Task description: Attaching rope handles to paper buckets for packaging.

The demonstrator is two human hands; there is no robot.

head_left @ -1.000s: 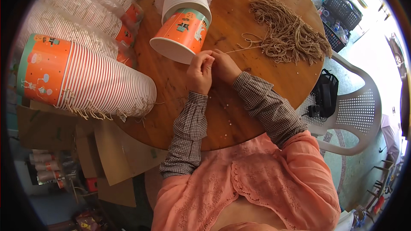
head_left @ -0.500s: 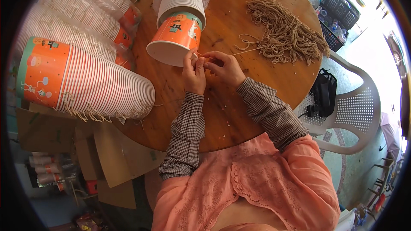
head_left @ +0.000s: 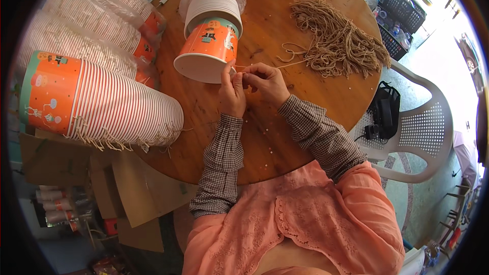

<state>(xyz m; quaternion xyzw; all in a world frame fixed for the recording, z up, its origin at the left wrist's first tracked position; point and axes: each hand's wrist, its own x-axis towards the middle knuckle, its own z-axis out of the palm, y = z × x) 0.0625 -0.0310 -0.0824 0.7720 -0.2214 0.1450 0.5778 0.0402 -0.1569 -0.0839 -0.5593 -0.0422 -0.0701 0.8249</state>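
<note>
An orange paper bucket [head_left: 216,40] with a green band and cartoon figures lies tilted on the table, its white end toward me, in front of a nested stack. At the right edge of that end, my left hand [head_left: 233,94] pinches a thin tan cord [head_left: 292,64], the index finger against the rim. Close beside it, my right hand [head_left: 268,82] is closed on the same cord, thumb and fingertips together. The cord runs right to a loose heap of cords [head_left: 336,38]. My fingers hide the cord's end and any knot.
A long stack of nested buckets [head_left: 122,97] lies at the left, cord ends hanging from its side. Bagged stacks [head_left: 91,15] lie behind it. Cardboard boxes [head_left: 137,183] stand below the left table edge. A white plastic chair [head_left: 417,127] with a black bag is at the right.
My hands stay together at the bucket rim, with the fingers shifted slightly on the cord. The view has tipped a little, so the bucket and stacks sit slightly lower.
</note>
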